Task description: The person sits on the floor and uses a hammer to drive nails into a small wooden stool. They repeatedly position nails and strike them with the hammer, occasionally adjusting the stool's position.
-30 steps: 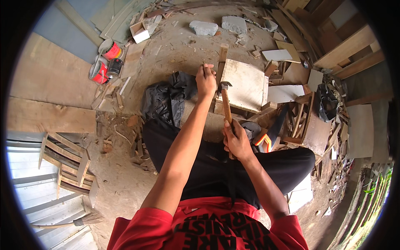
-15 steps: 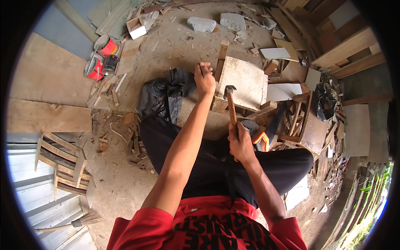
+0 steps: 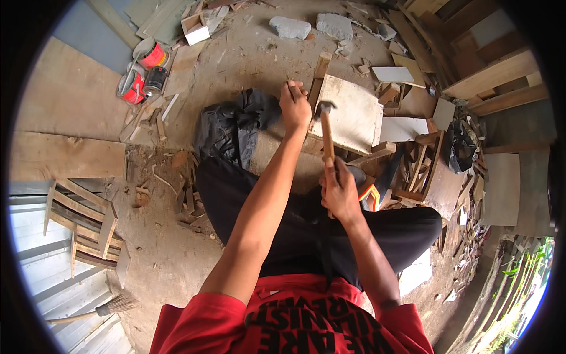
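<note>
My right hand (image 3: 340,192) grips the wooden handle of a hammer (image 3: 326,131), whose metal head sits low, just beside my left hand. My left hand (image 3: 295,107) is closed at the left edge of a pale wooden board piece (image 3: 354,115), pinching something small that I cannot make out. A narrow wooden slat (image 3: 319,74) runs up from under that hand along the board's left side. Both forearms reach forward over my black trousers.
A black cloth or bag (image 3: 233,127) lies left of the board. Red paint cans (image 3: 141,74) stand at the far left. Wood offcuts and planks (image 3: 424,171) pile up on the right, a slatted wooden frame (image 3: 82,227) lies lower left, stone blocks (image 3: 312,26) far ahead.
The hammer has swung down and forward: its head is now lower and closer to my left hand. My left hand has stayed at the board's edge.
</note>
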Available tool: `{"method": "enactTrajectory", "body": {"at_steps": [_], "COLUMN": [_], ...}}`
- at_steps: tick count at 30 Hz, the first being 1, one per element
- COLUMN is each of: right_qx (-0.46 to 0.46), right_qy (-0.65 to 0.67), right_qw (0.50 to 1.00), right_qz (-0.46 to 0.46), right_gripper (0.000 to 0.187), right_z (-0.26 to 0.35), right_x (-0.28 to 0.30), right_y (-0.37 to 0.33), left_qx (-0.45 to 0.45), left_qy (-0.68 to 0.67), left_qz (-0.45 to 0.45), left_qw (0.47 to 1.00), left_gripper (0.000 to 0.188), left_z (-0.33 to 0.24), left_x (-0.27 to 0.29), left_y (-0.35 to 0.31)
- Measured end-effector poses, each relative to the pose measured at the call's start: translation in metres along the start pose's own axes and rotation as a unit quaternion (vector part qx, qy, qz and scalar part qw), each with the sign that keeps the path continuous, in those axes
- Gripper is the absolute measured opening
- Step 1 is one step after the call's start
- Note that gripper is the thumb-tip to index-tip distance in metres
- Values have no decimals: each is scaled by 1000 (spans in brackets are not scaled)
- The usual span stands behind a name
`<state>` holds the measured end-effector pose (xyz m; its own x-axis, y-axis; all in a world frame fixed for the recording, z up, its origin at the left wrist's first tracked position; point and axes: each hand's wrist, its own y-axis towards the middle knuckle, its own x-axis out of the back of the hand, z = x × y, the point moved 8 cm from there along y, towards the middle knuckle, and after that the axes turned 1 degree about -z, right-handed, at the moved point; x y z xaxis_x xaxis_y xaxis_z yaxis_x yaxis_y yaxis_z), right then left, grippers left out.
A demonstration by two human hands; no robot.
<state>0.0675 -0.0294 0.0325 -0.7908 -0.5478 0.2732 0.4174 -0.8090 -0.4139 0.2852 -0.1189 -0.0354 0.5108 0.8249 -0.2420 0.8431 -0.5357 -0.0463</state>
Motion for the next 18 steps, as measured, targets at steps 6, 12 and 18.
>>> {"method": "enactTrajectory", "body": {"at_steps": [6, 12, 18], "right_qx": [188, 37, 76], "right_qy": [24, -84, -76], "right_qw": [980, 995, 993], "right_qz": [-65, -35, -54], "right_gripper": [45, 34, 40], "right_z": [49, -30, -22], "right_x": [9, 21, 29], "right_y": [-9, -26, -12], "left_qx": [-20, -48, -68], "left_qy": [-10, 7, 33], "left_qz": [-10, -13, -16], "left_qw": [1000, 999, 997], "left_gripper": [37, 36, 38], "left_z": [-3, -2, -14], "left_x": [-1, 4, -2], "left_y": [-2, -6, -3]}}
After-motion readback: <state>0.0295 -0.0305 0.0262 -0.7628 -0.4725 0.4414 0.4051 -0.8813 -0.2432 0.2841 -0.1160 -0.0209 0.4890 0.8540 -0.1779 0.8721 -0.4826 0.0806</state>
